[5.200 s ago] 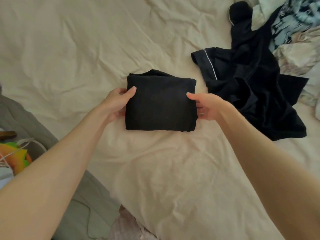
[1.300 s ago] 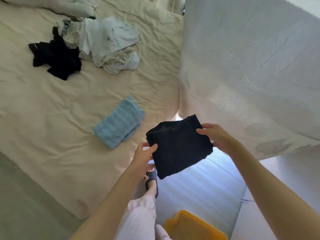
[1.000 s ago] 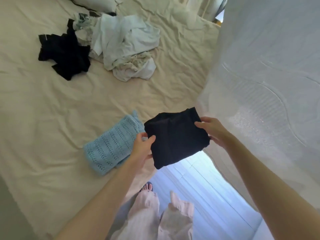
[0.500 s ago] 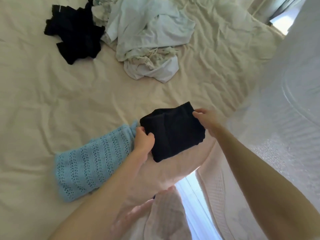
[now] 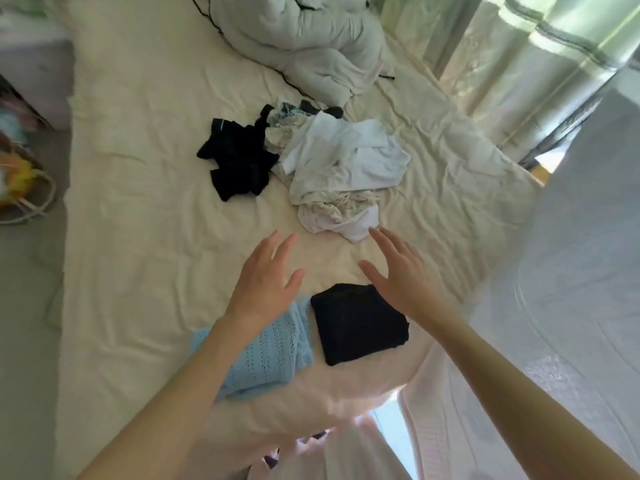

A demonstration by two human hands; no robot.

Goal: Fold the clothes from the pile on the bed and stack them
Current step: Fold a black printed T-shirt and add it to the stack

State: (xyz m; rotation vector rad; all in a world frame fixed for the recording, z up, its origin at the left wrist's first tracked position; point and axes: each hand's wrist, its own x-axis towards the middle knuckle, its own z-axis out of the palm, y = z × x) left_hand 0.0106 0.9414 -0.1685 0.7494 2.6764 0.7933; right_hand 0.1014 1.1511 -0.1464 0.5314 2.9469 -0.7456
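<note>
I saw both hands empty, fingers spread: left hand [image 5: 266,282] and right hand [image 5: 398,275] hovered over the cream bed sheet [image 5: 145,237]. Folded black garment [image 5: 360,323] lay just beside folded blue knit [image 5: 266,351]. Unfolded pile [image 5: 332,168] sat farther up, w/ rumpled duvet [image 5: 304,39], prob. curtains [image 5: 519,64] right.

black fold [image 5: 360,323] beside blue fold [image 5: 266,355]
</note>
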